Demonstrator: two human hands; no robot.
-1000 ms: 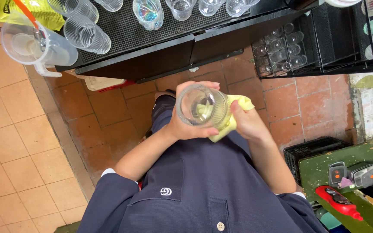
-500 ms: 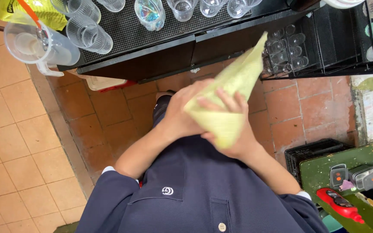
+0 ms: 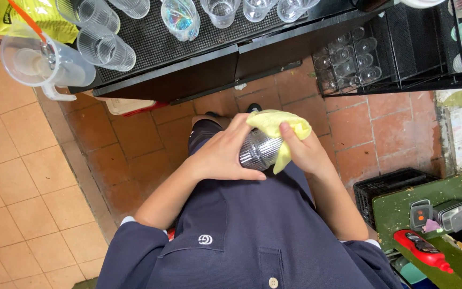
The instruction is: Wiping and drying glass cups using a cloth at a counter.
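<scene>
Ribbed clear glass [image 3: 259,151] held in front of the dark blue shirt [image 3: 252,235], lying roughly sideways. Left hand [image 3: 221,155] wrapped around the glass from its left side, fingers closed on the ribbed wall. Right hand [image 3: 301,149] closed on a yellow cloth [image 3: 279,126], which is pressed over the upper and right side of the glass; cloth drapes down past the glass's right edge. Beyond the glass: black counter [image 3: 188,64] with a rubber mat carrying several upturned clear glasses [image 3: 105,45] and, at its left end, a clear plastic jug [image 3: 41,61]. Right of the glass: black wire rack [image 3: 402,48] holding small glasses. Floor [image 3: 38,176] below the glass is terracotta and tan tile.
</scene>
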